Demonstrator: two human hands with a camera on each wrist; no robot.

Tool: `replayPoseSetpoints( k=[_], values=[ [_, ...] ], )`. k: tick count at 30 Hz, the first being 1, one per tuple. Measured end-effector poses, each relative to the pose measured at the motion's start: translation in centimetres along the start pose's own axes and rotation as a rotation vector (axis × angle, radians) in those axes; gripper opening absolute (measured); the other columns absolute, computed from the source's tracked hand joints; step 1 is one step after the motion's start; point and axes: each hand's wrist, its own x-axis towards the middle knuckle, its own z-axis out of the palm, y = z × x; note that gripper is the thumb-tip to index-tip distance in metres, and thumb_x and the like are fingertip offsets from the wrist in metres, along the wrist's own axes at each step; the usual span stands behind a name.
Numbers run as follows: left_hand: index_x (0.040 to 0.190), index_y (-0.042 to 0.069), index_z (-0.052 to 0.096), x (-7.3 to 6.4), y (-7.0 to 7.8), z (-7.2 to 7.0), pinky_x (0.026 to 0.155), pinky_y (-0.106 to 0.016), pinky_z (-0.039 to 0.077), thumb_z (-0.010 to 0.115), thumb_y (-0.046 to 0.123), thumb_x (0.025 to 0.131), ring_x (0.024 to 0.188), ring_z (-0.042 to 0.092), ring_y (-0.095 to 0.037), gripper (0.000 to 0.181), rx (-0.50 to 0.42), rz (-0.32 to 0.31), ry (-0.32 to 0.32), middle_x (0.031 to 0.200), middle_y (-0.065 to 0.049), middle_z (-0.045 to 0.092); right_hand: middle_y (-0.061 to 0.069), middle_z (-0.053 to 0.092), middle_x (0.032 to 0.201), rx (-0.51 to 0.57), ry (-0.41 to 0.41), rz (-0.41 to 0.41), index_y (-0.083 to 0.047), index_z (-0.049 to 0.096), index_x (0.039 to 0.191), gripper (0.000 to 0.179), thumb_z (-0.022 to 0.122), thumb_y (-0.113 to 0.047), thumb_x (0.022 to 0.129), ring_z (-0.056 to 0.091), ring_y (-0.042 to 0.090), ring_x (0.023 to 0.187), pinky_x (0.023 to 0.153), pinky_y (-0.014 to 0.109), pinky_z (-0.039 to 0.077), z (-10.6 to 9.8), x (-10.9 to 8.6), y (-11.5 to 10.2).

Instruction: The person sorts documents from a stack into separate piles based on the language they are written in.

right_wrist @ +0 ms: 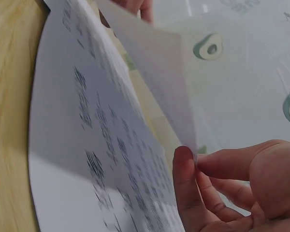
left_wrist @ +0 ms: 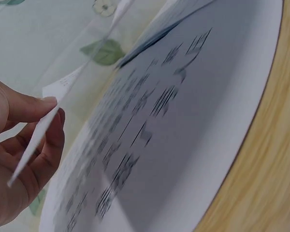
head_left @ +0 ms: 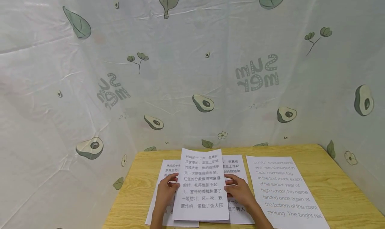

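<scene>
A white sheet of paper (head_left: 201, 185) printed with Chinese text is held above the table, facing the head camera. My left hand (head_left: 166, 191) pinches its left edge between thumb and fingers. On the opposite edge, my right hand (head_left: 239, 190) pinches the sheet the same way. From the right wrist view, the held sheet (right_wrist: 159, 63) is lifted and slightly bent. Two more Chinese-printed sheets lie beneath it, a left one (head_left: 152, 212) and a right one (head_left: 240, 217), both partly hidden by the held sheet and the hands.
To the right, a sheet with English text (head_left: 282, 192) lies on the yellow wood-grain table (head_left: 340, 182). A pale curtain (head_left: 180, 72) printed with avocados and leaves hangs behind the table and along both sides.
</scene>
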Motion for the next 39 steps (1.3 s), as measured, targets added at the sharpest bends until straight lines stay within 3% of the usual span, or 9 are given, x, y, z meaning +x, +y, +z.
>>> replayPoseSetpoints(
  k=[5,10,24,31,39],
  values=[
    [0.136,0.001,0.07,0.2,-0.9,-1.8,0.071,-0.023,0.059,0.074,-0.005,0.092,0.093,0.071,-0.02,0.045,-0.044,-0.035,-0.029,0.116,-0.017,0.071,0.018,0.067,0.119,0.032,-0.016,-0.02,0.0,0.06,0.148,0.056,0.072,0.001,0.093,0.074,0.02,0.09,0.074,0.037,0.065,1.7,0.2,0.1],
    [0.138,0.001,0.07,0.3,-1.6,-3.1,0.074,-0.023,0.059,0.074,-0.005,0.092,0.095,0.071,-0.019,0.046,-0.057,-0.066,-0.019,0.118,-0.018,0.07,0.019,0.068,0.118,0.05,-0.042,-0.03,0.002,0.058,0.148,0.057,0.072,0.0,0.093,0.074,0.019,0.09,0.074,0.036,0.066,3.2,0.3,0.1],
    [0.137,0.003,0.071,0.6,-3.9,-5.0,0.079,-0.023,0.054,0.073,-0.003,0.092,0.101,0.07,-0.023,0.045,0.007,-0.141,0.032,0.116,-0.014,0.072,0.021,0.068,0.118,0.082,-0.115,-0.05,0.005,0.054,0.15,0.06,0.07,-0.001,0.093,0.073,0.019,0.089,0.075,0.036,0.065,6.1,0.9,0.4],
    [0.136,-0.003,0.07,0.5,-3.8,-7.0,0.074,-0.023,0.055,0.071,-0.007,0.091,0.096,0.07,-0.023,0.045,-0.019,-0.136,0.06,0.116,-0.021,0.07,0.019,0.068,0.118,0.085,-0.136,-0.069,0.006,0.054,0.15,0.059,0.07,-0.001,0.093,0.073,0.018,0.088,0.074,0.035,0.065,8.0,1.3,0.1],
    [0.138,-0.005,0.067,1.0,-4.6,-9.1,0.071,-0.025,0.056,0.071,-0.007,0.093,0.097,0.07,-0.024,0.045,-0.019,-0.122,0.034,0.121,-0.025,0.069,0.017,0.069,0.115,0.09,-0.138,-0.1,0.004,0.058,0.148,0.059,0.071,-0.002,0.091,0.071,0.016,0.086,0.072,0.032,0.064,9.9,1.8,-0.5]
  ],
)
